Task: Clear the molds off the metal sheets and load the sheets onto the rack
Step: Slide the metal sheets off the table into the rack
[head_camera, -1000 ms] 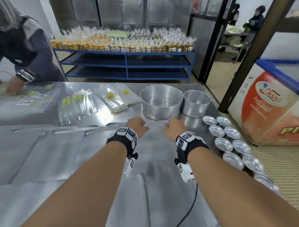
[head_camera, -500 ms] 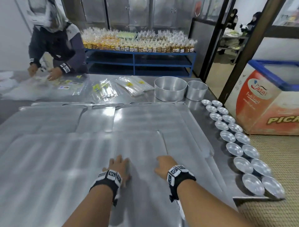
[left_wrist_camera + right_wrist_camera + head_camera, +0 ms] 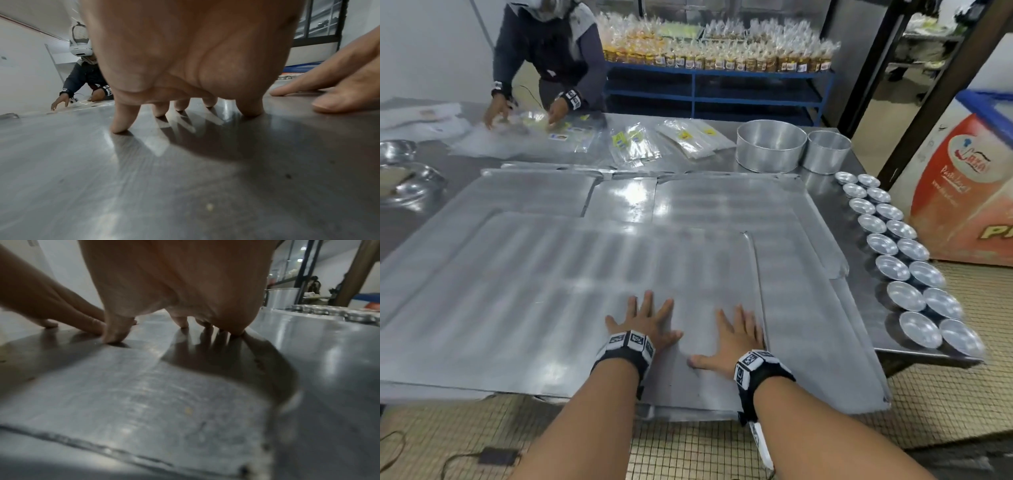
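Several flat metal sheets overlap on the steel table. The top sheet (image 3: 571,291) juts past the near table edge toward me. My left hand (image 3: 645,320) and right hand (image 3: 738,337) both press flat on it with fingers spread, side by side near its right end. In the left wrist view the left hand's fingertips (image 3: 119,128) touch the sheet (image 3: 144,186); in the right wrist view the right hand's fingertips (image 3: 115,339) do the same on the sheet (image 3: 144,394). Small round metal molds (image 3: 904,270) stand in two rows on the table's right edge, off the sheets.
Two large round tins (image 3: 770,145) stand at the back right. Plastic packets (image 3: 637,144) lie at the back, where another person (image 3: 548,61) works. Metal bowls (image 3: 407,185) sit at far left. A blue shelf (image 3: 719,89) and a red freezer (image 3: 969,192) stand beyond. A cable lies on the floor.
Both hands came back from near the large tins to the near edge, pulling the top sheet toward me until it overhangs the table. Their fingers have spread flat.
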A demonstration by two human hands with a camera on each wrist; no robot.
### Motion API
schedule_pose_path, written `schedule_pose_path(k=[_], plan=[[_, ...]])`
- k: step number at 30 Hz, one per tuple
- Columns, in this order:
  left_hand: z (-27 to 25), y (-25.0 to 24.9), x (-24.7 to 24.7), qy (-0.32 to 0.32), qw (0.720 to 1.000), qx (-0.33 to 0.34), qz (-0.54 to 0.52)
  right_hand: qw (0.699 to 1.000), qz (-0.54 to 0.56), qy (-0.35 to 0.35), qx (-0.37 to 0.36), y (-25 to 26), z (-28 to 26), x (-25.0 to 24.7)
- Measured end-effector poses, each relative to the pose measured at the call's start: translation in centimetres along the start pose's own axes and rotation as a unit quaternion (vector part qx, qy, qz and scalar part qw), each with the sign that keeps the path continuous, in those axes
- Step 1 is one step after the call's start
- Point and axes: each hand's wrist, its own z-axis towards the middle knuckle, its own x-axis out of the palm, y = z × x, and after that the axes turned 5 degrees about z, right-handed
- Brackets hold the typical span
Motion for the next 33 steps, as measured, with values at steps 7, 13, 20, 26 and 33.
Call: schedule_pose_path(k=[7, 13, 20, 26, 33], plan=[[-0.3, 1.9, -1.2, -0.038, 0.999, 0.032, 0.012, 1.000, 0.002, 0.009, 0.020, 0.5, -0.1, -0.3], [1.3, 10.1, -3.1, -0.066, 0.995, 0.070, 0.030, 0.987, -0.017, 0.023, 0.155, 4.9, 0.9, -2.3], [3.2, 23.9, -4.6, -0.058, 0.997, 0.030, 0.050, 0.952, 0.107, -0.090, 0.274, 14.9, 2.2, 3.1], [2.7, 34.0, -4.7, -0.070, 0.995, -0.026, 0.071, 0.904, 0.207, -0.134, 0.348, 24.1, -0.3, 8.7], [2.8, 40.8, -5.4, -0.044, 0.978, -0.192, -0.074, 0.900, 0.204, -0.127, 0.363, 26.7, -0.3, 10.9]])
